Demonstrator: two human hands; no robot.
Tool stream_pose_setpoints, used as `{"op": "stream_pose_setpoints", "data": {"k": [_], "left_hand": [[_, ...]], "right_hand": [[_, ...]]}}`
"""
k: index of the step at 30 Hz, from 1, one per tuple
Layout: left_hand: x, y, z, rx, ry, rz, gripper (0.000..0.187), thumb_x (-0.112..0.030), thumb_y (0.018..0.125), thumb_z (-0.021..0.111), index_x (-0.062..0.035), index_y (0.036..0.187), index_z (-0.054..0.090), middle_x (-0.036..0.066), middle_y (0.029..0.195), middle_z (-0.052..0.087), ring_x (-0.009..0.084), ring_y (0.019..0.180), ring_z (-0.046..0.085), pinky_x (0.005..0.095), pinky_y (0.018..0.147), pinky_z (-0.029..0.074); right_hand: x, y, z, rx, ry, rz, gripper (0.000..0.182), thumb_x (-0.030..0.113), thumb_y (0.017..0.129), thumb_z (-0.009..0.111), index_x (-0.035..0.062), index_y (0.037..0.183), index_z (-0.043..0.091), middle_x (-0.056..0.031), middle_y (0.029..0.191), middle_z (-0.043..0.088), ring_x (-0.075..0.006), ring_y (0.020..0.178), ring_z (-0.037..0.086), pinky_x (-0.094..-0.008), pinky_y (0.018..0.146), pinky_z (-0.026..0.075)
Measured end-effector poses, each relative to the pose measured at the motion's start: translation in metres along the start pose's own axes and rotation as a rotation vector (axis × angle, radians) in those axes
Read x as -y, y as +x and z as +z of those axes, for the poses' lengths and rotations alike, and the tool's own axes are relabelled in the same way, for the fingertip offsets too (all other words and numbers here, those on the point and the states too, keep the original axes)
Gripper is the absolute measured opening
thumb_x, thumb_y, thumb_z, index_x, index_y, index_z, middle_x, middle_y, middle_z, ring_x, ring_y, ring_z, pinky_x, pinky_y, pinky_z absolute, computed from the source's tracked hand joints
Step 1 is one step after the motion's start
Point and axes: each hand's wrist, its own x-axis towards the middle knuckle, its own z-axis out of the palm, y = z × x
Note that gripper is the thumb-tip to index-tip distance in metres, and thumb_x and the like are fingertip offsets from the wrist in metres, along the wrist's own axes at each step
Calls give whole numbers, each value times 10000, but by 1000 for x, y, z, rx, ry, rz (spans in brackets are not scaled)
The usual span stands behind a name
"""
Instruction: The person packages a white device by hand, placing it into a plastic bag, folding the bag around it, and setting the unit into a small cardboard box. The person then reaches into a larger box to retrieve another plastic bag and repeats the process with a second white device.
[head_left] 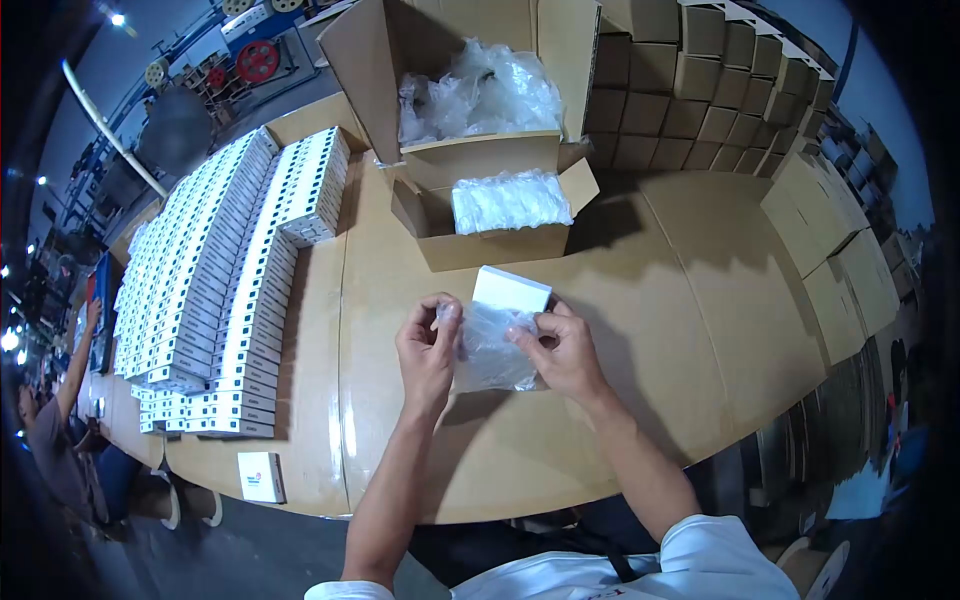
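Note:
A flat white box [512,291] sticks up out of a clear plastic bag [495,350], its lower part covered by the bag. My left hand [428,345] pinches the left side of the bag between thumb and fingers. My right hand [565,345] grips the bag and the box from the right, with the thumb in front and the fingers partly hidden behind. Both hands are over the table, just in front of an open cardboard carton [490,250] that holds items in clear plastic wrap [512,202].
Long stacks of small white boxes [200,270] stand on the left of the cardboard-covered table [650,400]. One white box [261,477] lies at the front edge. Behind the carton is a larger box with plastic bags [490,95]. Brown cartons [830,250] line the right; another person [75,440] is at far left.

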Motion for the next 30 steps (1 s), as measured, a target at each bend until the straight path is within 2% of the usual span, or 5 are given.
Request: {"op": "stream_pose_setpoints", "data": {"k": [8, 12, 16, 21, 30], "left_hand": [[1, 0, -1, -26, 180, 94, 200, -13, 897, 738, -19, 1045, 603, 30, 1011, 612, 90, 929, 584, 237, 803, 494], [3, 6, -7, -176, 162, 272, 212, -45, 889, 765, -22, 1032, 610, 10, 970, 596, 0, 665, 475, 173, 489, 353], [3, 8, -9, -281, 154, 286, 217, -79, 908, 757, -28, 1051, 602, 16, 971, 594, 5, 614, 455, 179, 471, 328], [-6, 3, -4, -16, 210, -23, 282, -297, 1018, 608, -27, 1096, 598, 17, 998, 608, 73, 777, 561, 247, 636, 495], [14, 4, -10, 70, 121, -27, 264, -4, 937, 623, 67, 1190, 606, 76, 1070, 694, 125, 935, 663, 263, 839, 528]], "right_hand": [[1, 5, -5, -204, 662, 265, 219, 172, 1003, 639, -14, 1040, 749, -63, 1151, 626, -120, 897, 646, -256, 728, 559], [-16, 3, -2, -120, 322, 112, 303, 233, 918, 765, -24, 1076, 733, -71, 1142, 579, -110, 855, 639, -263, 709, 552], [-19, -9, 14, 53, 18, 67, 285, 225, 863, 819, -20, 994, 755, -100, 1015, 606, -122, 768, 589, -275, 644, 491], [-7, -2, 8, -201, -125, -19, 198, 208, 903, 764, 10, 896, 757, -124, 854, 590, -210, 754, 567, -346, 653, 460], [2, 4, 1, -244, -264, -103, 392, 244, 838, 831, -32, 710, 584, -78, 737, 461, -183, 621, 422, -354, 541, 374]]}}
